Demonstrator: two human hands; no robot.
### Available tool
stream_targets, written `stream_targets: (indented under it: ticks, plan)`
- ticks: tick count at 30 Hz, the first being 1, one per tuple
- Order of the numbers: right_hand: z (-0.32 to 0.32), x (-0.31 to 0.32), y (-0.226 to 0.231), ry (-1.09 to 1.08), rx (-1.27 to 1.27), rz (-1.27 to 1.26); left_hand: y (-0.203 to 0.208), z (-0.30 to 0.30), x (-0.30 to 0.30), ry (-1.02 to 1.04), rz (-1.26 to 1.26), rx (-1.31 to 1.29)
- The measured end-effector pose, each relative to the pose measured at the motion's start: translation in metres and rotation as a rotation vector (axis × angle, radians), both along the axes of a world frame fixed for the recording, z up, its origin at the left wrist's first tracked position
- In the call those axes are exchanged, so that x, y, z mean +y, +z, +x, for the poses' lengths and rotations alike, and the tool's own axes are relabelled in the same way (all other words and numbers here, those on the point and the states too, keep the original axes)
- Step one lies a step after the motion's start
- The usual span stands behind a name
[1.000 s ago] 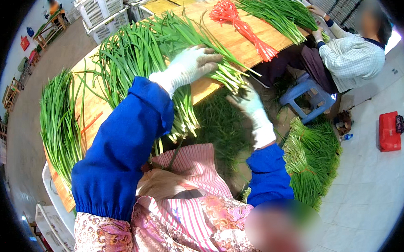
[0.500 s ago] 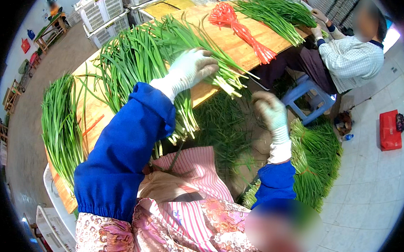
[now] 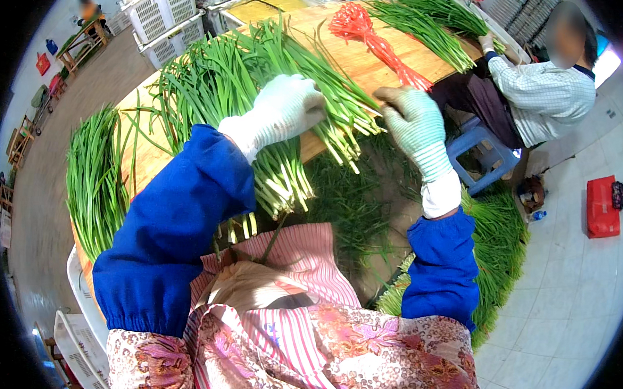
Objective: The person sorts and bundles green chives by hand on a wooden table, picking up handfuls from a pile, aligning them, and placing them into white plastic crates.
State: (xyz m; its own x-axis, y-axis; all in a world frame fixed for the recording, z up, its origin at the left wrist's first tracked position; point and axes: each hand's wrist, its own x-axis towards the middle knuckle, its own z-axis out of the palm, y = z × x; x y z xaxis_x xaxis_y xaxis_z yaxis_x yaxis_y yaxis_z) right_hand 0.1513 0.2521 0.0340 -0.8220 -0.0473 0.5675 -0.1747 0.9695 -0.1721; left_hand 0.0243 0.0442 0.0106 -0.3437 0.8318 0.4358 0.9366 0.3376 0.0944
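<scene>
Long green garlic chives (image 3: 212,79) lie in a spread heap on the wooden tabletop (image 3: 142,166), their pale cut ends pointing toward me over the near edge. My left hand (image 3: 287,108), in a whitish glove, rests on the heap with its fingers curled down over the stalks; its fingertips are partly hidden. Just right of the stalk ends is my right hand (image 3: 417,126), gloved with a soiled fingertip area. Its thumb and fingers are bent but apart, close to the pale tips, and I see nothing held between them.
Another chive bunch (image 3: 93,185) lies at the table's left end. Red ties (image 3: 374,44) lie farther back. A co-worker (image 3: 539,86) sits at the far right near a blue stool (image 3: 483,153). Bundled chives (image 3: 500,251) stand on the floor; white crates (image 3: 159,14) are stacked behind.
My right hand has moved up and slightly left, from over the floor to the stalk ends. My left hand has shifted slightly left, its fingers more curled.
</scene>
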Motion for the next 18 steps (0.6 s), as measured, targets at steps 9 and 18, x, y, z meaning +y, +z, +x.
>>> stream_targets:
  ticks: [9, 18]
  plan:
    - [-0.022, -0.046, -0.009, -0.114, -0.364, 0.083, 0.000, 0.010, -0.008, 0.046, 0.013, -0.006]
    - [0.038, -0.009, 0.022, 0.196, -0.301, -1.046, -0.005, 0.011, -0.013, 0.138, -0.022, -0.047]
